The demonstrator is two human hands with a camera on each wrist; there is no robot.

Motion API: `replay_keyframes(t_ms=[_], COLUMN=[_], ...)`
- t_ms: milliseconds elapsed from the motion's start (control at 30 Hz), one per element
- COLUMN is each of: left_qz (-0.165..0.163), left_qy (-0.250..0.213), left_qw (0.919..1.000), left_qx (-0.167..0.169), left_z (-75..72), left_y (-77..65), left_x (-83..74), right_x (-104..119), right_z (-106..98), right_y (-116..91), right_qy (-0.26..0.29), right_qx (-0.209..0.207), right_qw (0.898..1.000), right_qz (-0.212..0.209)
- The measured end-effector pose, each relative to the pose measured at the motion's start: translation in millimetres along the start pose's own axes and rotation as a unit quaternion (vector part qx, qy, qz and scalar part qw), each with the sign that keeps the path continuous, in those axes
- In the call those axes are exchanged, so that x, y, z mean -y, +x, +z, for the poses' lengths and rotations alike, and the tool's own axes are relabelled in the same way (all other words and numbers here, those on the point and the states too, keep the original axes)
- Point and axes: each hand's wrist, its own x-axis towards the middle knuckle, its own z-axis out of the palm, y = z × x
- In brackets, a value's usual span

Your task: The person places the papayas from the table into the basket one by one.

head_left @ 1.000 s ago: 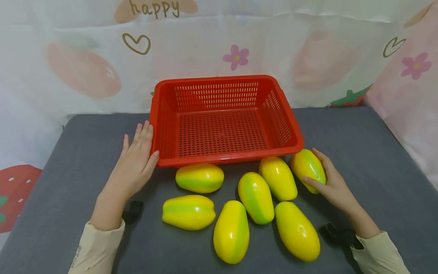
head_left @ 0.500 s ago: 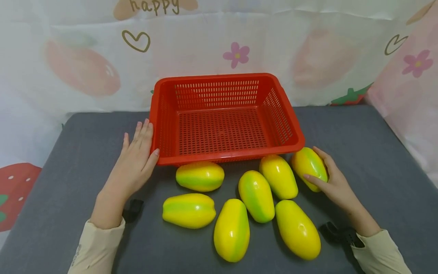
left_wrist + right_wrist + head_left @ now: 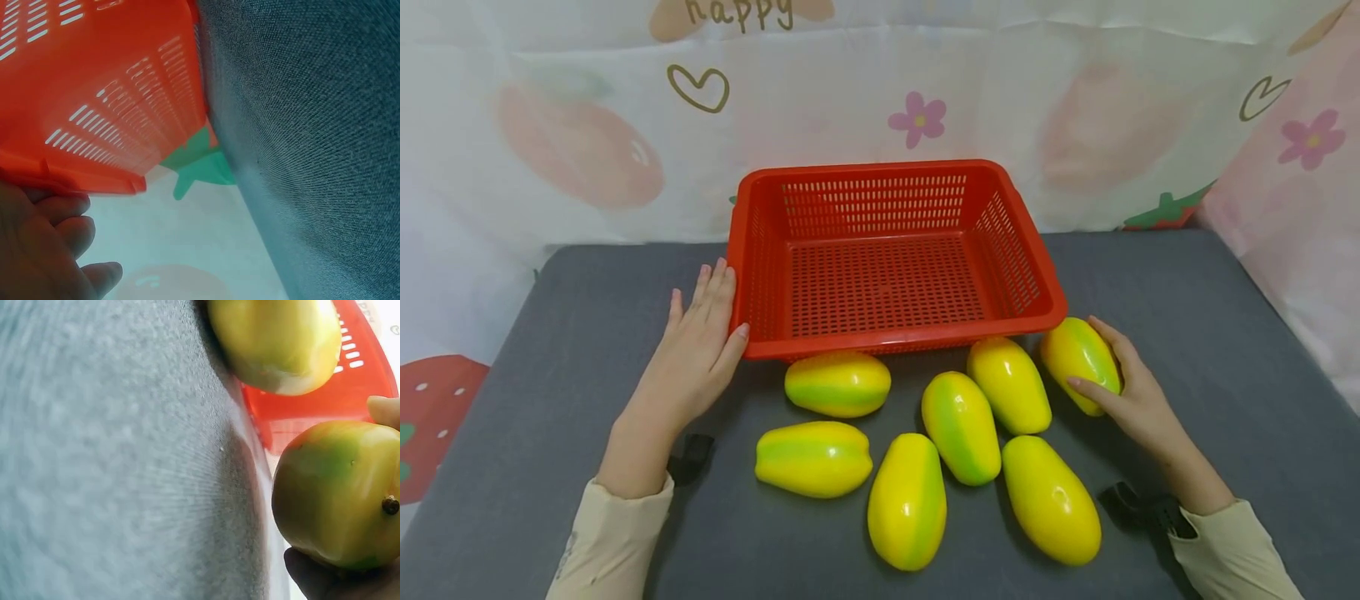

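While the left grip, fingers extended, touches the red rectangular plastic basket, the right grip holds a glossy yellow-green oval fruit by the basket's near-right corner; opposing thumb pressure should prevent slipping.

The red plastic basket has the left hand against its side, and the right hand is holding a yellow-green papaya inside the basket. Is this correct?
Not quite: the right hand is holding the yellow-green papaya outside the red plastic basket, by its near right corner, as the head view shows. The left hand is indeed against the basket's side.
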Motion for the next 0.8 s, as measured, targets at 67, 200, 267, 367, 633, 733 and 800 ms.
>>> replay_keyframes(t_ms=[67, 200, 267, 367, 633, 733, 800], left_qz=[-0.002, -0.007, -0.008, -0.006, 0.0, -0.003, -0.005], left_qy=[-0.001, -0.001, 0.001, 0.0, -0.002, 0.0, 0.001], left_qw=[1.0, 1.0, 1.0, 1.0, 1.0, 1.0, 1.0], left_qx=[0.0, 0.003, 0.004, 0.001, -0.002, -0.003, -0.004], left_z=[-0.1, 0.4, 1.0, 1.0, 0.7, 1.6, 1.9], left_y=[-0.1, -0.2, -0.1, -0.4, -0.9, -0.4, -0.1], left_x=[-0.2, 0.1, 0.4, 0.5, -0.2, -0.2, -0.3], right_x=[0.7, 2.2, 2.9, 3.9, 6.3, 7.5, 8.2], right_z=[-0.6, -2.7, -4.1, -5.9, -8.0, -8.8, -9.3], right_y=[-0.4, -2.1, -2.8, -3.5, -5.1, -5.4, -5.4], right_qy=[0.008, 0.029, 0.034, 0.038, 0.037, 0.036, 0.034], right_qx=[-0.003, -0.01, -0.016, -0.021, -0.029, -0.033, -0.036], right_qw=[1.0, 1.0, 0.999, 0.999, 0.999, 0.999, 0.999], right_qz=[0.001, -0.003, -0.007, -0.011, -0.009, -0.011, -0.013])
